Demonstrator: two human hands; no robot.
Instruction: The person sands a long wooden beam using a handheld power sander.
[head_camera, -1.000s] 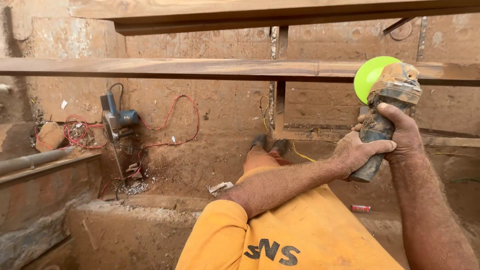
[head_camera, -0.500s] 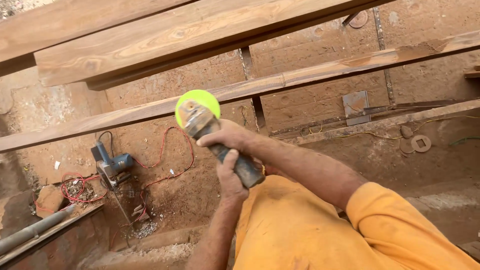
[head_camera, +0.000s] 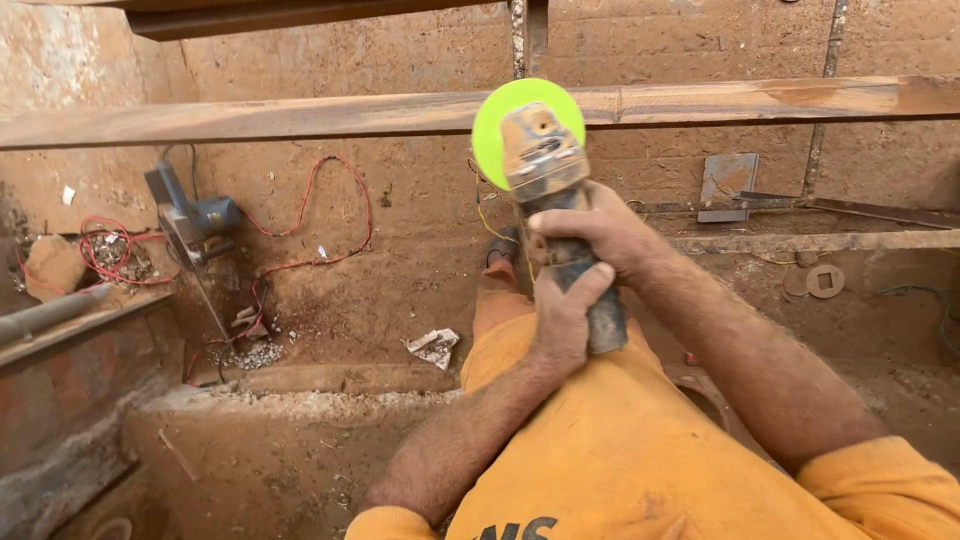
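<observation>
Head view: grinder (head_camera: 556, 200) swung right, both hands (head_camera: 580, 275) gripping

Shirt: the person is wearing an orange-yellow short-sleeved top (head_camera: 640, 460), filling the view from 5 to 7 o'clock.
Sleeves: both are ending above the elbow, one cuff showing at 4 o'clock, the other at 7 o'clock.
Marking: dark lettering is peeking in at the bottom edge, 6 o'clock, cut off.
Trousers: matching orange legs (head_camera: 497, 305) are stretching toward the centre.
Shoes: dark footwear (head_camera: 503, 247) is showing just beyond the trouser legs, partly hidden.
Forearms: both are bare, hairy and carrying a dusting of sawdust.
Left hand (head_camera: 563, 318): bare, wearing no glove.
Right hand (head_camera: 592, 232): bare, dusty, wearing no glove.
</observation>
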